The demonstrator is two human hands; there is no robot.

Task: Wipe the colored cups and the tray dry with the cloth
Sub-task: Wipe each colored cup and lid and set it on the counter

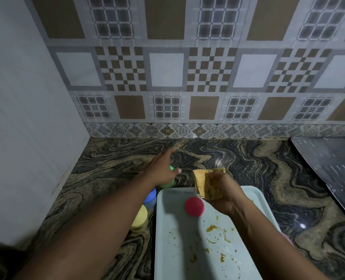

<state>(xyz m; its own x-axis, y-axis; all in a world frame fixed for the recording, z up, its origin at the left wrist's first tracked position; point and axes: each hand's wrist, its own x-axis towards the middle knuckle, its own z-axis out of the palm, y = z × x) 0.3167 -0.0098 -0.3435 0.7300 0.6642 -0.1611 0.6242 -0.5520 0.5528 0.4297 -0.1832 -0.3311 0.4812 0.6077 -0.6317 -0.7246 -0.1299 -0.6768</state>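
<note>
Stained pale tray (177, 249) on marble counter (268, 168), red cup (194, 206) on it, right hand (224, 190) above its far end clutching the yellow cloth (202, 179), left hand (163, 168) with fingers outstretched over the green cup (168, 183), blue cup (150, 196) and yellow cup (140, 219) beside the tray's left edge

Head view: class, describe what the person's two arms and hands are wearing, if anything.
Nothing shows on either. The left hand and right hand are ungloved, with no ring, watch or bangle visible, and both forearms are bare of sleeves as far as the frame reaches.
</note>
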